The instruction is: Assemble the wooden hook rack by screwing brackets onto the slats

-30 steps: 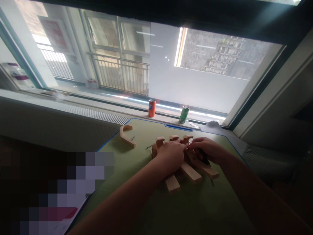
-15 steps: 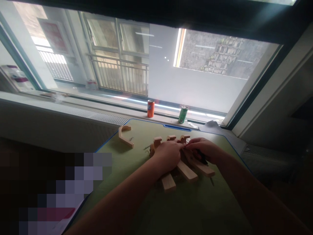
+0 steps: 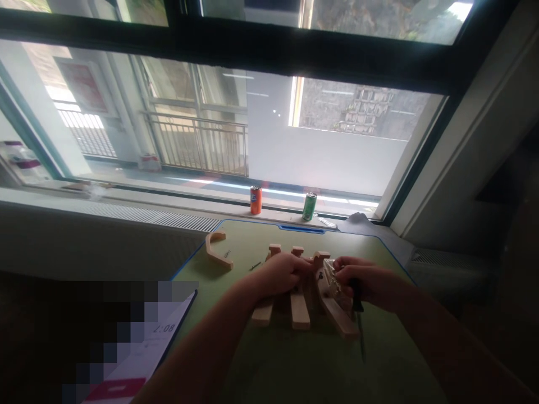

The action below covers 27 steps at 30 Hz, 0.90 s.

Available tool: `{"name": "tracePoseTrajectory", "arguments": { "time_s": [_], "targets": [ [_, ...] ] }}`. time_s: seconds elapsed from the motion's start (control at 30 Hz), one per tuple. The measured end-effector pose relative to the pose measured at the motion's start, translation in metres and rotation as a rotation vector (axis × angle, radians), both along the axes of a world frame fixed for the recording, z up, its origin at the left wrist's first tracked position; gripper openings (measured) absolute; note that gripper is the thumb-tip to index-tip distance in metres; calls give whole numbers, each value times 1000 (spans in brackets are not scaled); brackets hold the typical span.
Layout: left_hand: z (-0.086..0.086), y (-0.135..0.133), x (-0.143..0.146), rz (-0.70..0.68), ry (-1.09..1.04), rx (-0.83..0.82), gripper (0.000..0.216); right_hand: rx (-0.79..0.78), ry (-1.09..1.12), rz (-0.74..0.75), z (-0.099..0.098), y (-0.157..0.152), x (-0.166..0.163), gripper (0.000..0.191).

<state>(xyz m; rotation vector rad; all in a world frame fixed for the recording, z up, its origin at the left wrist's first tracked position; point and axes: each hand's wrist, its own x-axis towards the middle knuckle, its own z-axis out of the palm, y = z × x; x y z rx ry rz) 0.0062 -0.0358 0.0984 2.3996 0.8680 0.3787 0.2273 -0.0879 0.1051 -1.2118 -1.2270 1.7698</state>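
Note:
Several light wooden pieces with hooked far ends form an assembly on the green table [image 3: 261, 370]. My left hand [image 3: 282, 272] is closed over the middle of it, gripping the wooden assembly [image 3: 300, 314]; what its fingertips touch is partly hidden. My right hand [image 3: 362, 278] keeps a black-handled screwdriver [image 3: 357, 292] in its palm, shaft pointing down toward me. Its thumb and forefinger are beside a shiny, clear bag-like thing [image 3: 332, 278], which lies against the rightmost wooden bar [image 3: 342, 318]. Dark spots, perhaps screws or holes, show on that bar.
A curved wooden piece [image 3: 214, 255] lies at the table's far left, near a small screw [image 3: 227, 254] and another thin metal piece [image 3: 255, 266]. Orange [image 3: 256, 201] and green [image 3: 309, 206] cans stand on the windowsill. A lit screen [image 3: 164, 331] is at lower left.
My right hand has drawn away from the left, toward the right, and the clear bag-like thing now shows. The wooden bars have swung to point more toward me. The view has tilted up.

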Motion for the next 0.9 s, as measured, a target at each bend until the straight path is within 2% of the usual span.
{"name": "tracePoseTrajectory", "arguments": {
  "time_s": [0.07,0.17,0.27,0.43,0.57,0.77,0.9],
  "targets": [
    [1,-2,1,-5,9,14,34,144,45,-59,22,-11,11,21],
    [1,-4,2,1,34,31,33,440,-74,-180,50,-21,20,21],
    [0,-5,3,3,36,58,32,675,-184,-342,57,-21,8,23],
    [0,-7,5,-8,2,59,31,856,-222,-406,32,-1,-25,34],
    [1,-8,6,-11,-8,44,30,973,-298,-493,11,7,-32,39],
    [-2,-6,4,8,-3,57,30,991,-420,-438,2,-1,-26,42],
    [-4,-4,5,-2,-14,49,30,1030,-397,-525,-2,2,-26,41]
  ]
}}
